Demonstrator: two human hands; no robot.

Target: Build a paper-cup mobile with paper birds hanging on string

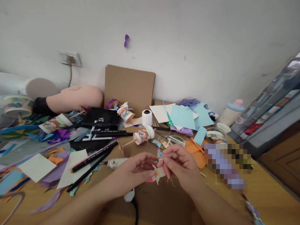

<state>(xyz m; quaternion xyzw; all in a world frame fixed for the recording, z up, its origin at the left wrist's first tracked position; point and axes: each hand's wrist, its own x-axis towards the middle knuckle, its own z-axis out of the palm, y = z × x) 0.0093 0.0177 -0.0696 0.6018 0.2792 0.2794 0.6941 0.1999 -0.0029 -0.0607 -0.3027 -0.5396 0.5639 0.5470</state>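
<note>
My left hand [140, 170] is closed on a small folded paper piece [157, 173] in white and pink with an orange middle, pinching its left edge between thumb and fingers. At its right side, my right hand [181, 165] has thumb and forefinger pressed together on a thin white thread that runs by the paper piece. A short thread end hangs below. Just behind the fingers shows a small blue and pink paper bit [159, 153]. Partly hidden under my left wrist lies a white glue gun [116, 163] with a black cord [135, 207].
Behind my hands lie a patterned paper cup [143, 135] on a stick, a thread spool [147, 118] and scissors [177, 140]. Markers [93, 157] and paper scraps crowd the left. Orange paper [195, 153] and a bottle [231, 114] are at right. Cardboard [128, 87] leans on the wall.
</note>
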